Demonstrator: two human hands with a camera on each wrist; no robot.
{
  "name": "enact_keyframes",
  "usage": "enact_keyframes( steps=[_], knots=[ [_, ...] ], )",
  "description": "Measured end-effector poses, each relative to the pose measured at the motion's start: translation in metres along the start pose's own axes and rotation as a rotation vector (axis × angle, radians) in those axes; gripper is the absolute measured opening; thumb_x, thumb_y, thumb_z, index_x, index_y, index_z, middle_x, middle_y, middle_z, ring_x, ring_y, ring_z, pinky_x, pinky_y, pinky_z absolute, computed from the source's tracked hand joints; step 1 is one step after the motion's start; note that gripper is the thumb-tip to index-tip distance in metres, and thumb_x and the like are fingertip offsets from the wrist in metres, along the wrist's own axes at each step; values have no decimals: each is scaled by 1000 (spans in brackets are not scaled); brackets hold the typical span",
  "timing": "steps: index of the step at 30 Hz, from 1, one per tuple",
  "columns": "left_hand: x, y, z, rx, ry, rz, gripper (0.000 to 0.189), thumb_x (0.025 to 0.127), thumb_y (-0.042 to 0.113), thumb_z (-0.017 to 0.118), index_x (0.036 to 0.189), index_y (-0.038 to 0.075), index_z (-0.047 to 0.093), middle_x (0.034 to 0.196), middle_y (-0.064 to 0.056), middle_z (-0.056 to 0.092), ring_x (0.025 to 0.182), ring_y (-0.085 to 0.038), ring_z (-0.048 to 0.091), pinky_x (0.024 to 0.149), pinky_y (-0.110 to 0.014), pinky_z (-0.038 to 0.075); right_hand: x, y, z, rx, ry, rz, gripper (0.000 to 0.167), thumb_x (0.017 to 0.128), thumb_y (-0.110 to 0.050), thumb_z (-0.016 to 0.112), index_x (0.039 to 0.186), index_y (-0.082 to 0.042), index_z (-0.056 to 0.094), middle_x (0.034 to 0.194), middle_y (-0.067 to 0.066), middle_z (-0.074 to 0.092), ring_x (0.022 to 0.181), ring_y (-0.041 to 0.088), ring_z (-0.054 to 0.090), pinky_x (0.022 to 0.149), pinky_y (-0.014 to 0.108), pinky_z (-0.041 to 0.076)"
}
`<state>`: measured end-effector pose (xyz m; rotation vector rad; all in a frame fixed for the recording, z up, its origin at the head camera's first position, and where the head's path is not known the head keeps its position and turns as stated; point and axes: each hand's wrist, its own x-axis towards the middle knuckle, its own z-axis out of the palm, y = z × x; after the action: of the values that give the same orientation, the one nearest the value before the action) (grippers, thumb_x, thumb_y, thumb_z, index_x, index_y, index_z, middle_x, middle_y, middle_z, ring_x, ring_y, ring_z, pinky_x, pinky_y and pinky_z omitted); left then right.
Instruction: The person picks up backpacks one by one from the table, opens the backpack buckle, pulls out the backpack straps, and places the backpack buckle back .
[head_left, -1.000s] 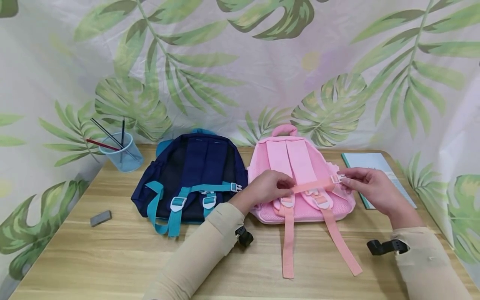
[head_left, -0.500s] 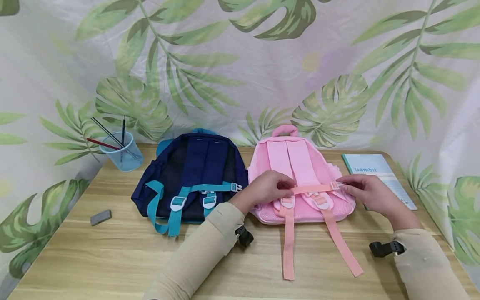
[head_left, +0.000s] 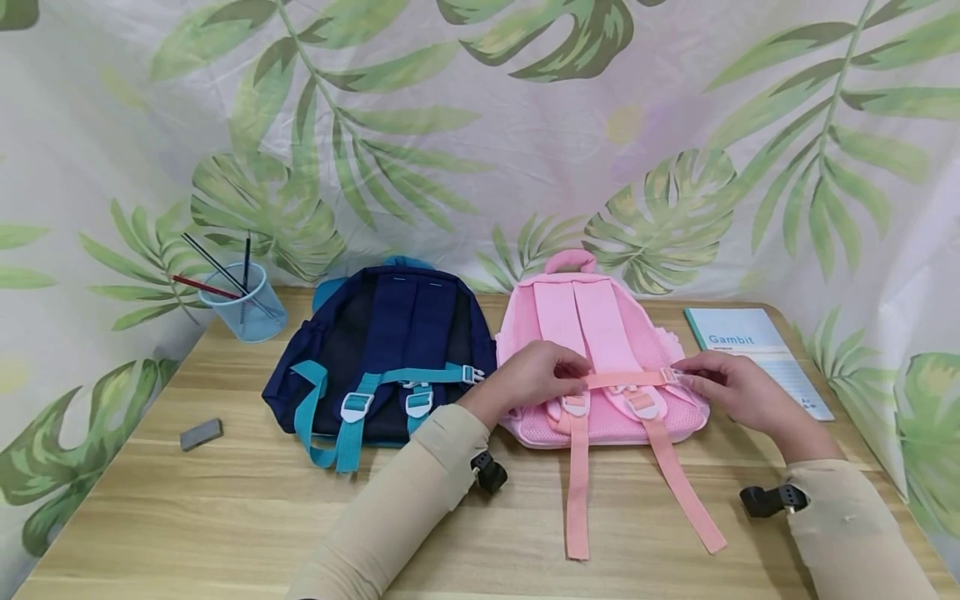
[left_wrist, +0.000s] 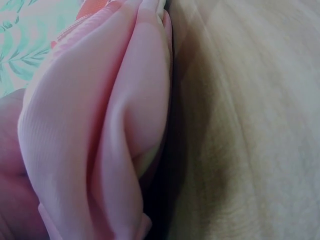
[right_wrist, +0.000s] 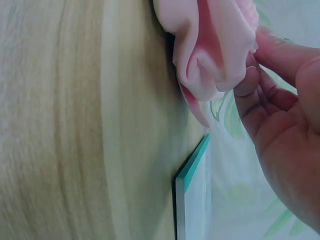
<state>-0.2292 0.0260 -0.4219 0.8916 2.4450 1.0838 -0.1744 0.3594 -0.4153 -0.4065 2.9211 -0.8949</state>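
Note:
A pink backpack lies with its shoulder straps facing up, between my two hands. Across its lower part runs a peach strap, nearly level. My left hand pinches the strap's left end between thumb and fingers. At the other end my right hand pinches a white plastic buckle. In the left wrist view the bag's pink side covers most of that hand. The right wrist view shows thumb and fingers beside pink fabric; the buckle is hidden there.
A navy backpack with teal straps lies left of the pink one. Farther left are a blue pen cup and a grey eraser. A notebook lies at the right. Two loose peach strap ends hang toward the front.
The peach strap has gone from slanting up rightward to nearly level. My right hand has dropped slightly, uncovering more of the notebook's cover. The left hand stays in place.

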Motion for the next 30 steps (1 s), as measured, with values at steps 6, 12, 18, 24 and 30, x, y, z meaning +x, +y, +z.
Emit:
enact_keyframes(
  steps=[6, 12, 18, 24, 30],
  knots=[
    [-1, 1, -4, -19, -8, -2, 28, 101, 19, 78, 127, 10, 79, 120, -3, 81, 111, -14, 70, 105, -30, 55, 0, 0, -1, -15, 4, -18, 25, 104, -10, 72, 128, -3, 76, 118, 13, 77, 97, 6, 59, 84, 20, 52],
    [-3, 4, -10, -21, -28, 0, 31, 102, 21, 77, 131, 9, 78, 119, -4, 81, 107, -13, 69, 103, -28, 56, -1, -3, -3, -20, -14, -17, 27, 104, -12, 72, 129, -3, 76, 121, 14, 76, 100, 7, 59, 85, 20, 52],
    [-5, 4, -15, 1, -36, 14, 33, 103, 22, 76, 132, 8, 77, 121, -4, 80, 109, -13, 70, 105, -29, 56, -1, -5, -6, -48, -13, -51, 24, 104, -9, 71, 127, -2, 76, 117, 13, 76, 94, 8, 57, 81, 22, 51],
    [-7, 4, -19, 12, -25, 37, 31, 104, 22, 75, 131, 7, 77, 122, -5, 80, 112, -16, 70, 105, -30, 56, -3, -7, -8, -45, 42, -51, 22, 106, -12, 69, 124, -3, 77, 110, 10, 78, 87, 5, 57, 78, 22, 51],
    [-12, 3, -27, 30, 56, 45, 31, 109, 25, 66, 133, 6, 74, 122, -6, 78, 112, -19, 70, 104, -34, 58, -3, -12, -8, -6, 121, -24, 28, 109, -20, 65, 126, 0, 75, 112, 16, 78, 87, 3, 58, 76, 20, 51]
  ],
)
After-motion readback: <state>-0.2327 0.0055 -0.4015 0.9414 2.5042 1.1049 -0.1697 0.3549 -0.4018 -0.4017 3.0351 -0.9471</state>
